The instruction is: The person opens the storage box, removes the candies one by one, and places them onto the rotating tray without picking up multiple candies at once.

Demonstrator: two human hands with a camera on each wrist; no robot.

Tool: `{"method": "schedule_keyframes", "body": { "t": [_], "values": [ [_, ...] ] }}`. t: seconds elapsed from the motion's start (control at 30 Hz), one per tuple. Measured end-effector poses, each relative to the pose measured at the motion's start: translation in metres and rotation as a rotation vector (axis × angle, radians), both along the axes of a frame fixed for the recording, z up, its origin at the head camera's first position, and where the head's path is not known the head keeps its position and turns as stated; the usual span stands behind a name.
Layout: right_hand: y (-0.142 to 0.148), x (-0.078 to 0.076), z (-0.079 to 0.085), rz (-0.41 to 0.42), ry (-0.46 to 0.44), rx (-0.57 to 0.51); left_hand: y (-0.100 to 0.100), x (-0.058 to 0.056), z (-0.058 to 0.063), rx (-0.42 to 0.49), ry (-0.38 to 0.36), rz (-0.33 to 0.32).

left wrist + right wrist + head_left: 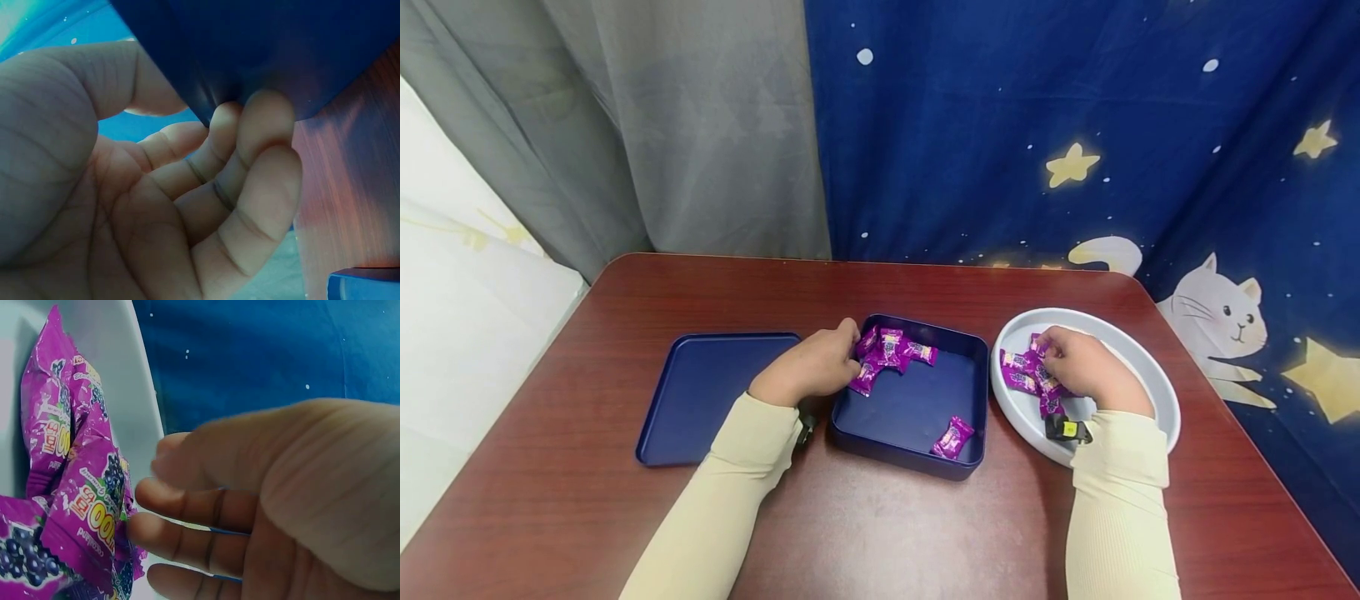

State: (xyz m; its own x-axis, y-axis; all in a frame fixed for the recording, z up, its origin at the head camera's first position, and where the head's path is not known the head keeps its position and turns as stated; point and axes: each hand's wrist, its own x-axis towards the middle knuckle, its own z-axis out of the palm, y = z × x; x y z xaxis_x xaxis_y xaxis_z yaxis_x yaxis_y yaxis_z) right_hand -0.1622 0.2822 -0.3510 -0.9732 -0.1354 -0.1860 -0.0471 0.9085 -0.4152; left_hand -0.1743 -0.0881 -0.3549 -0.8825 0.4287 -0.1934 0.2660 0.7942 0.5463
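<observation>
My left hand (815, 363) grips the left wall of a square navy box (917, 408). In the left wrist view the thumb goes behind that wall, while curled fingers (269, 194) lie against its outer side. Several purple-wrapped candies (891, 348) are bunched in the box's far left corner, with a single candy (952, 437) at the near right. Over a round white tray (1157, 392), my right hand (1086, 367) reaches down beside a pile of purple candies (87, 512) with grape pictures. Its fingers are loosely bent, fingertips right by the wrappers, nothing showing between thumb and fingers.
A flat navy lid (700, 400) lies left of the box, partly behind the left forearm. All of it stands on a reddish-brown wooden table (880, 533). Grey and starry blue curtains (955, 125) hang along the table's far edge.
</observation>
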Motion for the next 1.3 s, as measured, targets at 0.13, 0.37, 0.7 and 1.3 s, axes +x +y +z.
{"method": "schedule_keyframes", "body": {
  "t": [0.13, 0.37, 0.7, 1.3],
  "values": [
    [0.000, 0.000, 0.001, -0.005, 0.052, -0.004, 0.000, 0.000, 0.000, 0.002, 0.000, 0.002],
    [-0.001, 0.000, 0.002, -0.034, 0.044, 0.020, 0.000, 0.000, -0.001, 0.000, 0.004, 0.004],
    [-0.001, 0.000, 0.006, -0.038, 0.011, 0.040, 0.000, 0.000, -0.001, 0.004, -0.004, 0.008],
    [-0.030, 0.015, 0.028, 0.128, 0.157, 0.018, 0.002, 0.000, -0.001, -0.008, 0.030, -0.011]
  ]
}}
